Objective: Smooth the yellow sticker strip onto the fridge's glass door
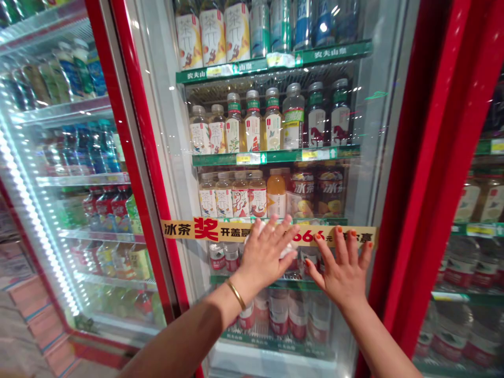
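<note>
Arms (197, 333) are showing in front, with a gold bracelet (235, 294) circling one wrist. The left hand (264, 249) is lying over something white (290, 248), grip flat and a bit spread. The right hand (344, 270) is spreading its grip wide over a yellow strip (307, 239). The strip is crossing a glass door (378, 105). Behind it, bottles (272, 123) are standing on green-edged shelves (281, 157).

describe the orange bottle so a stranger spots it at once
Start at the middle glass door with the yellow strip across it. Just above the strip and left hand, the orange bottle stands behind the glass. Its orange colour sets it apart from the paler bottles on its left.
</note>
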A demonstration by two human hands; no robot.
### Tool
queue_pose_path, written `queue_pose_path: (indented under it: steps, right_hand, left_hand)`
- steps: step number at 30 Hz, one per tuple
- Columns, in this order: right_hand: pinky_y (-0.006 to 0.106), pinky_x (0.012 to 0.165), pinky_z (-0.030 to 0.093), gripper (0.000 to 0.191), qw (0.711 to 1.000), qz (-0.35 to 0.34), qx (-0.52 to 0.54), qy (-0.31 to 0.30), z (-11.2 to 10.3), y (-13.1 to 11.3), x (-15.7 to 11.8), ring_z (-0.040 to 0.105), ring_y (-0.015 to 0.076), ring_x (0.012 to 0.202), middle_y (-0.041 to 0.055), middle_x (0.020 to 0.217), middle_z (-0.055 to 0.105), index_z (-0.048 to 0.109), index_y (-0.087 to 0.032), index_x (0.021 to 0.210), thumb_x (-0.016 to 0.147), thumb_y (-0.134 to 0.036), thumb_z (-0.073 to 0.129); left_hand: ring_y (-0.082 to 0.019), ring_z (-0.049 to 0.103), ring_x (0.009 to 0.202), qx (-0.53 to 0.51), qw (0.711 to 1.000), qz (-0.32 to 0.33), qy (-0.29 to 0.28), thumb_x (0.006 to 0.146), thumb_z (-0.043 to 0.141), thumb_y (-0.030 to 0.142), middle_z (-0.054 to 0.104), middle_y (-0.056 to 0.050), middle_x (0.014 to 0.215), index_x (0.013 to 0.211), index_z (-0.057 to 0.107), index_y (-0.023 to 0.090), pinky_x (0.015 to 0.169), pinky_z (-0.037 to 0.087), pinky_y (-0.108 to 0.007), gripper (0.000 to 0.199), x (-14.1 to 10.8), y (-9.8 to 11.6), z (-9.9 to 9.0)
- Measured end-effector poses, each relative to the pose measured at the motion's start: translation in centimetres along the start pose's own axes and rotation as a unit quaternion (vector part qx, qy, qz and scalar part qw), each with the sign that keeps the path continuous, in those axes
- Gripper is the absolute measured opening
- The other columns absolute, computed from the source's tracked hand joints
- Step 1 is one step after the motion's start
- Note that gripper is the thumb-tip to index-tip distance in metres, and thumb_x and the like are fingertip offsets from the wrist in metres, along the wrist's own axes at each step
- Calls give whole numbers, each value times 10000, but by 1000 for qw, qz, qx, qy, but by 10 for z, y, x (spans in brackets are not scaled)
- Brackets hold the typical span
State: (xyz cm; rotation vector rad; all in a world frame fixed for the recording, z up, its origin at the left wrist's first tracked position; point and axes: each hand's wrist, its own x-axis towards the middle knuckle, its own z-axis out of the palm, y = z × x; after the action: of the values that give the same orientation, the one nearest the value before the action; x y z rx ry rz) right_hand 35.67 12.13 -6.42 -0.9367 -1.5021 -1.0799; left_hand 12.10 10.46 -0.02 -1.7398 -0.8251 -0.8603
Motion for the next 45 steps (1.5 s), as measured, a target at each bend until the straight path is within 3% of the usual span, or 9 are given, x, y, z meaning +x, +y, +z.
queue_pose_path:
  steps: [4, 10, 13, 17, 20, 25, 32, 39, 45]
  right_hand:
    - [686, 1379, 78, 923, 1000, 4, 2, 1, 1, -1, 0, 148, 377, 1726, 62, 1871, 127, 229, -356, 1765, 983, -577, 666]
    - [697, 1375, 95, 951, 1000, 11, -7, 0, 2, -1, -1, 149, 378, 1726, 68, 1870, 129, 225, -352, 1766, 962, -558, 689]
    - [700, 1373, 96, 914, 1000, 4, -1, 2, 0, 0, -1, 153, 376, 1726, 73, 1868, 142, 240, -346, 1763, 976, -528, 667]
    - [680, 1378, 71, 882, 1000, 3, 10, 5, 0, 1, -2, 148, 368, 1727, 79, 1866, 153, 266, -336, 1758, 989, -542, 646]
    - [695, 1371, 70, 888, 1000, 8, 17, 1, 1, 0, -2, 149, 383, 1725, 79, 1866, 154, 258, -339, 1761, 987, -567, 629]
    - [737, 1348, 105, 924, 999, 27, 19, -4, 3, -1, -6, 206, 428, 1704, 72, 1864, 172, 234, -375, 1764, 962, -546, 658]
    - [748, 1333, 128, 976, 999, 26, 20, -11, 5, 2, -10, 221, 462, 1692, 86, 1865, 167, 225, -375, 1766, 927, -531, 698]
    - [751, 1336, 102, 942, 999, 26, 20, -10, 5, 1, -8, 185, 441, 1706, 88, 1866, 158, 234, -368, 1764, 946, -548, 665]
    - [762, 1334, 111, 925, 1000, 20, 18, -12, 4, 2, -7, 185, 444, 1706, 95, 1866, 157, 242, -362, 1763, 955, -520, 663]
  left_hand:
    - [-210, -15, 1740, 10, 1000, 1, -18, 1071, 540, 508, 179, 59, 1844, 1746, 248, 337, 1436, -65, -488, 756, -55, -13, -9]
    - [-297, -105, 1729, -3, 970, -237, 52, 1101, 464, 463, -2, -43, 1861, 1770, 33, 296, 1405, -16, -676, 813, 16, -69, -19]
    - [-280, -79, 1731, -11, 993, -113, 16, 1064, 536, 506, 105, -17, 1858, 1769, 124, 292, 1425, -26, -616, 844, 14, -23, -7]
    - [-155, -71, 1724, -10, 998, 56, -36, 1020, 554, 638, 235, 177, 1805, 1690, 367, 464, 1447, -28, -401, 717, -59, 9, -4]
    - [-215, -78, 1731, 18, 999, -28, -19, 1058, 522, 554, 102, 55, 1849, 1754, 223, 334, 1436, -69, -502, 789, -86, -48, -20]
    - [-315, -60, 1735, 35, 957, -282, 52, 1104, 431, 503, 6, -76, 1862, 1771, 32, 307, 1399, 15, -704, 802, -40, -134, -35]
    - [-187, 22, 1737, 6, 999, 27, -20, 1047, 523, 622, 286, 141, 1807, 1719, 287, 460, 1451, 28, -437, 730, -83, -58, -17]
    - [-313, -59, 1736, 35, 961, -269, 53, 1104, 450, 428, 23, -48, 1861, 1769, 76, 333, 1403, 43, -688, 769, -61, -121, -30]
    - [-290, 23, 1741, 30, 992, -121, 0, 1067, 521, 478, 174, 1, 1848, 1760, 149, 380, 1418, 34, -629, 793, -63, -77, -10]
